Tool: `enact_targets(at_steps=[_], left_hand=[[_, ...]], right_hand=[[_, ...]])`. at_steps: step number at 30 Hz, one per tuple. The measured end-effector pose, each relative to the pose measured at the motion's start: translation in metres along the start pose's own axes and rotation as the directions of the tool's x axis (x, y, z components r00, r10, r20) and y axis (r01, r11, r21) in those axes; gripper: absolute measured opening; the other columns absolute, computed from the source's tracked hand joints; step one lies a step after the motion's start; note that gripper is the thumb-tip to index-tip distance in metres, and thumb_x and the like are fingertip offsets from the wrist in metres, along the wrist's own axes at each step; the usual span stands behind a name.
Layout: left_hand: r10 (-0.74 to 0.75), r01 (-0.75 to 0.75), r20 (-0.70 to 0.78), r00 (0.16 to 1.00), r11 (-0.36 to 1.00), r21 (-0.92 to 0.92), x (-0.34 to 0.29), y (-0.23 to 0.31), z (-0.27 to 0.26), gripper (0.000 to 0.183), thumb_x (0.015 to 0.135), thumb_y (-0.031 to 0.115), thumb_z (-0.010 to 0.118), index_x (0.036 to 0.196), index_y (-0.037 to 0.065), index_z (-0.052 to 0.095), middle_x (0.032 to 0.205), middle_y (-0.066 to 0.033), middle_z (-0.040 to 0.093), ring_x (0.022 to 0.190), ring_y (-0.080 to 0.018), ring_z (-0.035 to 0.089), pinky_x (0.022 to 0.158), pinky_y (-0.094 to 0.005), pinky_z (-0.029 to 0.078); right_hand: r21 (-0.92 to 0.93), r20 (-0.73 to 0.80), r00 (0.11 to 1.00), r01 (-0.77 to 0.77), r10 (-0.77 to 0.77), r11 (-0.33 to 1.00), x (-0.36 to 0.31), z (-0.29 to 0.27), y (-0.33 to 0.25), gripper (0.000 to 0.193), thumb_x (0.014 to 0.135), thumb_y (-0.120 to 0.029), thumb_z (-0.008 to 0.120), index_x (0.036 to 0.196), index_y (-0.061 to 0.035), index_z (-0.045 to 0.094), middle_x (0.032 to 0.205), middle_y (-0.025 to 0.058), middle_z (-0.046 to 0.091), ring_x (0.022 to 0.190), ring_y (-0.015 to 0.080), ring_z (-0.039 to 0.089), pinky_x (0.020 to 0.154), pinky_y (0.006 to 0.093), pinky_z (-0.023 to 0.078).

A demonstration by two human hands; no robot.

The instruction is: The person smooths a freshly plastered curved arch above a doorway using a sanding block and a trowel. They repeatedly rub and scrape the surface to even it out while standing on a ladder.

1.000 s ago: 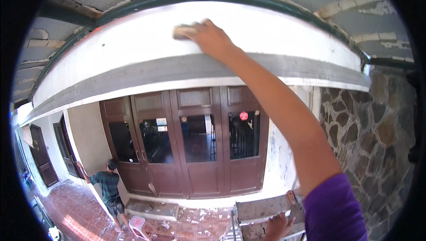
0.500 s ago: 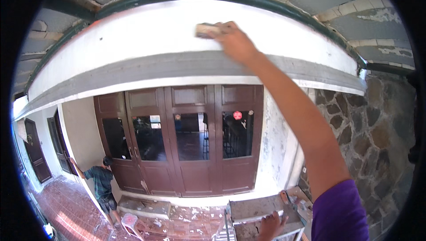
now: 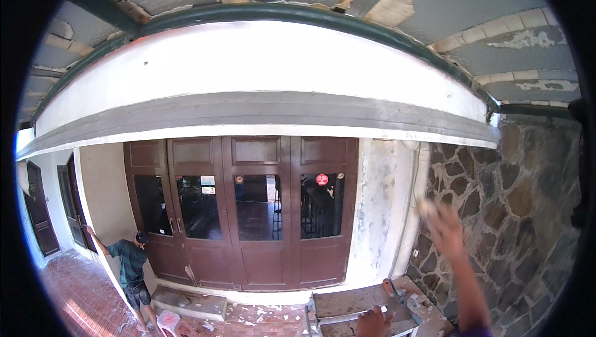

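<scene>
Blurred fingers of the right hand [image 3: 447, 230] hold a pale block [image 3: 426, 207] before the stone wall [image 3: 496, 237]; whether the left hand [image 3: 374, 323] grips anything, I cannot tell. The white band [image 3: 273, 63] looks largely smooth, the doorside wall [image 3: 377, 206] still patchy.

Round red sticker [image 3: 321, 179], pale stickers [image 3: 208, 180] on door glass [image 3: 200, 216], lettering unreadable

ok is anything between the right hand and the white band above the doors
Nothing visible blocks the right hand from the white band, though a grey ledge of unclear depth runs along its lower edge.
</scene>
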State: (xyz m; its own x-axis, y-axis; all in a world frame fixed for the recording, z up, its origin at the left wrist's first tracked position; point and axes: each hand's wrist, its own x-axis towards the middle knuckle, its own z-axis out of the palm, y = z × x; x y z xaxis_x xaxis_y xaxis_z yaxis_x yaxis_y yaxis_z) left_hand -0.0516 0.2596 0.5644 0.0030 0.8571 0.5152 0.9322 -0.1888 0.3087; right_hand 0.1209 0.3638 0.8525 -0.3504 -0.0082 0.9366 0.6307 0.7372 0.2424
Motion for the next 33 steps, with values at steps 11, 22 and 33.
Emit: enact_targets(at_steps=[11,22,33], left_hand=[[0.138,-0.110,-0.051,0.989,0.923,0.370,-0.014,-0.016,0.044,0.049,0.086,0.046,0.060,0.122,0.014,0.065,0.119,-0.0321,0.058,0.094,-0.0454,0.061,0.073,-0.0590,0.047],[0.246,-0.271,0.120,0.962,0.913,0.305,-0.027,-0.043,0.032,0.060,0.082,0.033,0.064,0.136,0.012,0.053,0.125,-0.0342,0.053,0.097,-0.0482,0.057,0.076,-0.0583,0.049],[0.038,-0.047,0.044,0.998,0.972,0.229,-0.012,-0.017,0.009,0.049,0.087,0.023,0.065,0.124,-0.007,0.053,0.121,-0.0293,0.057,0.089,-0.0423,0.060,0.072,-0.0559,0.049]], right_hand=[[-0.424,0.390,-0.274,-0.901,0.879,-0.093,-0.577,-0.091,-0.020,0.020,0.090,-0.012,0.065,0.106,-0.0013,0.071,0.085,0.0193,0.063,0.080,0.0316,0.059,0.076,0.0373,0.046],[-0.364,0.410,-0.367,-0.905,0.835,-0.219,-0.654,-0.097,0.022,0.026,0.092,-0.015,0.062,0.112,-0.0019,0.071,0.074,0.0098,0.061,0.066,0.0206,0.052,0.062,0.0319,0.040],[-0.038,0.340,0.015,-0.999,0.940,0.029,-0.728,-0.056,0.024,0.031,0.094,-0.018,0.059,0.118,-0.0024,0.071,0.063,0.0004,0.058,0.052,0.0096,0.045,0.047,0.0265,0.035]])
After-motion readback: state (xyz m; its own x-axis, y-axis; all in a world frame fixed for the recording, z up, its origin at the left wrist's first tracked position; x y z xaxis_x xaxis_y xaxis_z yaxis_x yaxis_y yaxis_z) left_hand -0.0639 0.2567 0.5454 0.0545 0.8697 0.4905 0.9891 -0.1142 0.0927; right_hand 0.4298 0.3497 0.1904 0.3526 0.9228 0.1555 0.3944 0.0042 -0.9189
